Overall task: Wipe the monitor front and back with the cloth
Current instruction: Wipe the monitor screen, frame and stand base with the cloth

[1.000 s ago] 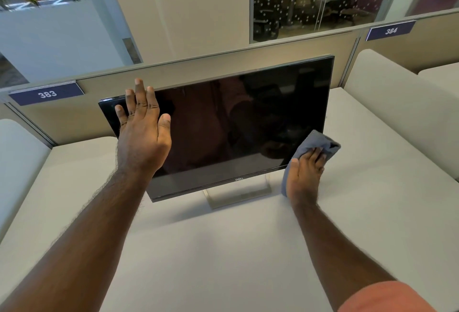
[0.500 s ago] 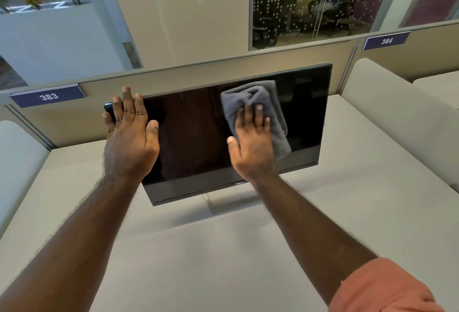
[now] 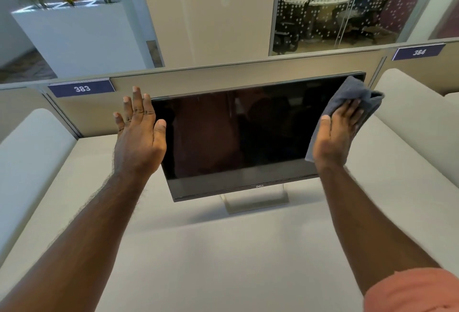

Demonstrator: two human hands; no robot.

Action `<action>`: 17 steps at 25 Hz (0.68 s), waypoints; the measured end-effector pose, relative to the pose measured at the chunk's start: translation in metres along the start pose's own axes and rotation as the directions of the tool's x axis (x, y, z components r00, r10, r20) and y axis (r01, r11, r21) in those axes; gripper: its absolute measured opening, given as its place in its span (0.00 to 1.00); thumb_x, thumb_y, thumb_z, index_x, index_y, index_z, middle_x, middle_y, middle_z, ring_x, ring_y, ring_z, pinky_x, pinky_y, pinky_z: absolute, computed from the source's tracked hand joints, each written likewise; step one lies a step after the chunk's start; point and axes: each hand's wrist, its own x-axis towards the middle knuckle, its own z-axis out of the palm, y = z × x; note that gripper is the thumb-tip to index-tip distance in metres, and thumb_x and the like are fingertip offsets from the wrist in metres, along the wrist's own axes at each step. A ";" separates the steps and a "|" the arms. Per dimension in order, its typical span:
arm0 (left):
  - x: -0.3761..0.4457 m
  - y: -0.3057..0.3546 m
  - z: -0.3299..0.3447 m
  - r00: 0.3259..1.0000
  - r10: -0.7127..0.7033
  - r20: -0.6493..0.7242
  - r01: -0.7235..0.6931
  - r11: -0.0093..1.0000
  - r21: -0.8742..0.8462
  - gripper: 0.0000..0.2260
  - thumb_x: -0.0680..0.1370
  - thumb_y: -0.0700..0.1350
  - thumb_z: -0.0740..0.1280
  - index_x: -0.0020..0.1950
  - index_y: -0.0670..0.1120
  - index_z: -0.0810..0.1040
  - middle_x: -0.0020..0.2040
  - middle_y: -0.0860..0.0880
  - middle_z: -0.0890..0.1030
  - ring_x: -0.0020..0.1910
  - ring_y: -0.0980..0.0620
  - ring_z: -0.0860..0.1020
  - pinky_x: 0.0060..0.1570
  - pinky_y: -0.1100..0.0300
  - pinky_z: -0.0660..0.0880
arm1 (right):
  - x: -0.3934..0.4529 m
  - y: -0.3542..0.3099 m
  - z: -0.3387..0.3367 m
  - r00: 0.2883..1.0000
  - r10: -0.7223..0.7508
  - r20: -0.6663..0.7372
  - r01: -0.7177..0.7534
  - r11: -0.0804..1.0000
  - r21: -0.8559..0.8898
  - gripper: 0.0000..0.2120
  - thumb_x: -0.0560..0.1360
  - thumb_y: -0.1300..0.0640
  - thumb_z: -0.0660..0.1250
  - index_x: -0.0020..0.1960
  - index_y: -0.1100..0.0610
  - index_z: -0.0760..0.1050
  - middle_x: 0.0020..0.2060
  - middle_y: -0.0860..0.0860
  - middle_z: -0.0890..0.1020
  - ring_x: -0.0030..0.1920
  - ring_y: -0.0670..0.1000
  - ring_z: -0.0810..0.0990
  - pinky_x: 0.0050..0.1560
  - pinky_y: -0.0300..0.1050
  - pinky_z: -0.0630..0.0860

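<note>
Two hands work the thin, likely fragile monitor [image 3: 243, 137] standing mid-desk [image 3: 223, 262]: the left hand [image 3: 139, 137], its grip spread flat, steadies the left edge, while the right hand [image 3: 335, 135] presses the soft, limp cloth [image 3: 357, 93] with straight fingers at the top right corner.
</note>
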 end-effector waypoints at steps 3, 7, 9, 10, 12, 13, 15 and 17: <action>-0.001 -0.002 0.001 1.000 -0.007 0.005 0.007 0.999 -0.040 0.27 0.82 0.53 0.46 0.80 0.50 0.42 0.79 0.53 0.36 0.77 0.54 0.35 0.74 0.51 0.36 | 0.019 -0.017 -0.006 0.997 -0.073 -0.011 0.073 0.997 -0.025 0.30 0.82 0.52 0.51 0.79 0.62 0.45 0.79 0.58 0.47 0.79 0.59 0.43 0.77 0.52 0.38; -0.002 -0.002 -0.001 1.000 -0.007 0.002 0.008 0.994 -0.112 0.27 0.82 0.52 0.46 0.80 0.49 0.43 0.80 0.53 0.38 0.77 0.54 0.36 0.75 0.51 0.36 | -0.007 -0.062 0.013 0.975 -0.209 0.079 0.214 0.975 -0.062 0.33 0.80 0.51 0.53 0.79 0.62 0.45 0.79 0.60 0.48 0.79 0.61 0.43 0.77 0.60 0.41; -0.002 -0.005 -0.002 1.000 -0.016 0.006 0.017 0.989 -0.148 0.27 0.82 0.52 0.46 0.80 0.48 0.44 0.80 0.52 0.39 0.77 0.54 0.36 0.75 0.51 0.36 | -0.035 -0.085 0.030 0.939 -0.303 0.160 0.324 0.938 -0.124 0.33 0.79 0.49 0.53 0.79 0.62 0.47 0.79 0.61 0.49 0.78 0.63 0.45 0.77 0.63 0.44; -0.003 -0.007 -0.002 1.000 -0.019 0.007 0.020 0.987 -0.159 0.27 0.82 0.51 0.46 0.80 0.48 0.44 0.80 0.52 0.39 0.77 0.54 0.36 0.75 0.51 0.36 | -0.050 -0.097 0.040 0.912 -0.356 0.203 0.388 0.910 -0.145 0.34 0.79 0.48 0.53 0.79 0.61 0.49 0.79 0.60 0.50 0.78 0.63 0.45 0.77 0.63 0.45; -0.004 -0.012 -0.003 1.000 -0.019 0.013 0.021 0.983 -0.181 0.27 0.82 0.51 0.46 0.80 0.48 0.44 0.80 0.52 0.40 0.78 0.54 0.37 0.75 0.52 0.36 | -0.079 -0.121 0.061 0.848 -0.455 0.273 0.504 0.852 -0.145 0.35 0.77 0.47 0.54 0.79 0.61 0.52 0.79 0.59 0.52 0.79 0.62 0.46 0.77 0.63 0.45; -0.005 -0.015 -0.003 1.000 -0.018 0.019 0.021 0.981 -0.194 0.27 0.82 0.51 0.46 0.80 0.48 0.44 0.80 0.52 0.40 0.78 0.54 0.37 0.75 0.53 0.36 | -0.092 -0.131 0.071 0.814 -0.497 0.301 0.551 0.824 -0.130 0.35 0.76 0.47 0.55 0.79 0.61 0.52 0.79 0.58 0.52 0.79 0.60 0.45 0.77 0.62 0.44; -0.006 -0.020 -0.003 0.999 -0.011 0.036 0.019 0.973 -0.232 0.27 0.82 0.52 0.45 0.80 0.49 0.44 0.80 0.54 0.41 0.78 0.55 0.38 0.75 0.55 0.36 | -0.116 -0.148 0.088 0.747 -0.571 0.342 0.634 0.767 -0.103 0.36 0.76 0.47 0.56 0.79 0.59 0.51 0.80 0.56 0.51 0.79 0.58 0.43 0.77 0.62 0.43; -0.007 -0.026 -0.003 0.998 -0.012 0.066 0.032 0.949 -0.312 0.27 0.82 0.53 0.45 0.80 0.50 0.45 0.80 0.55 0.43 0.78 0.57 0.40 0.75 0.57 0.38 | -0.137 -0.156 0.103 0.682 -0.628 0.374 0.699 0.710 -0.083 0.36 0.76 0.48 0.57 0.80 0.58 0.51 0.80 0.54 0.51 0.79 0.57 0.43 0.77 0.62 0.44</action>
